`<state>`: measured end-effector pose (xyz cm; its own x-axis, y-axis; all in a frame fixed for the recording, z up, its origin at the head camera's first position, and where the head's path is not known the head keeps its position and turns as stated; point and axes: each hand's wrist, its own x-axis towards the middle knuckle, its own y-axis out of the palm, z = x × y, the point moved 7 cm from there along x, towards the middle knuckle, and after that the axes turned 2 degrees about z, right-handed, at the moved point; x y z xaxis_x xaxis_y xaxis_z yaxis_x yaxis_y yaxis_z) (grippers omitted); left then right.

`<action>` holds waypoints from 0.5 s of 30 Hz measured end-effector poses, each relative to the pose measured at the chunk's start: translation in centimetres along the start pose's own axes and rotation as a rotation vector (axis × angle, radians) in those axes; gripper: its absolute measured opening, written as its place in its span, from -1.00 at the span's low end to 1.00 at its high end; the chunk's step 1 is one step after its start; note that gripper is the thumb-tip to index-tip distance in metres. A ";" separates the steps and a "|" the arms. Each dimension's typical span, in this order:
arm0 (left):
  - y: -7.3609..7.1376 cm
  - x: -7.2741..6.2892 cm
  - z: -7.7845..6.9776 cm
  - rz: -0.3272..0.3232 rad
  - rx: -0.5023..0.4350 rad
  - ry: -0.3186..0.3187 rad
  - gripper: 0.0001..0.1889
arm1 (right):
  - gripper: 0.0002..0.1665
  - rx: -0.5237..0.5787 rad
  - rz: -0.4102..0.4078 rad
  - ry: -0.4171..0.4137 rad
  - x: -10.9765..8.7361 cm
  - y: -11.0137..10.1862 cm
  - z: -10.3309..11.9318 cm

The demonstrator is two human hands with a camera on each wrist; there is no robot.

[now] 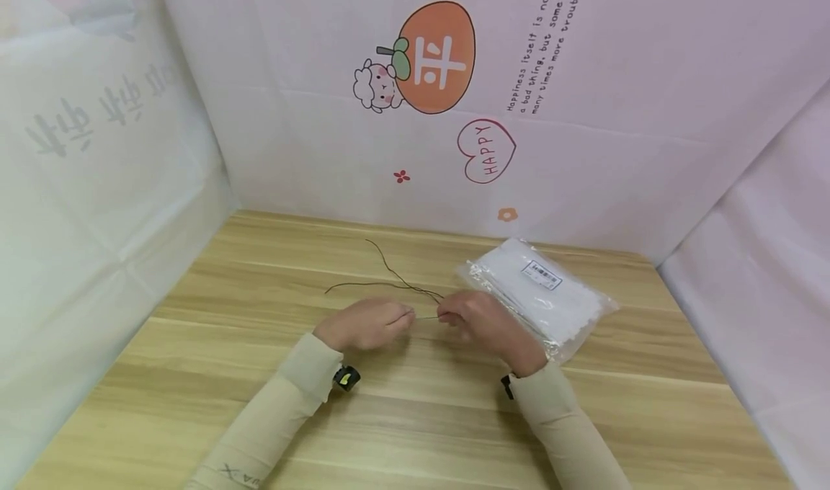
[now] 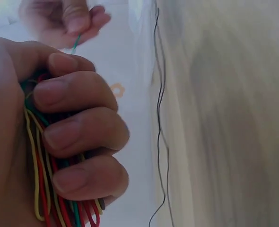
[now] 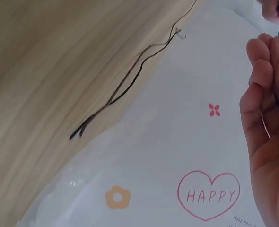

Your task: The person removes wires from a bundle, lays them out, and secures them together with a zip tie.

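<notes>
Beige sleeves (image 1: 266, 418), dark lettering (image 1: 230, 470), black wrist cameras (image 1: 353, 377), yellow-green mark (image 1: 346, 379)

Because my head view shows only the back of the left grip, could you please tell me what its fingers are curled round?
Observer: In the left wrist view, the left grip holds a bundle of red, yellow and green cords.

Operator: Thank you; I also see a thin strand running to the right grip, so may I ask what colour it is?

Observer: Both wrist views show that it is green.
</notes>
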<state>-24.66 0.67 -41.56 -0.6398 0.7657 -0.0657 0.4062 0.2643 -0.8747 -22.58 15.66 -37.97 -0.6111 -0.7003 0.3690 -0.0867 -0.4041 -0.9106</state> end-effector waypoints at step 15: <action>-0.9 -0.5 0.7 -0.013 -0.083 -0.006 -0.55 | -0.88 -0.090 -0.070 -0.050 -0.1 -0.3 0.0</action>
<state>-25.14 -0.33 -41.12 -0.6495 0.7581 -0.0577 0.4500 0.3222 -0.8329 -22.52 15.89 -37.77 -0.5613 -0.7017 0.4388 -0.1998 -0.3997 -0.8946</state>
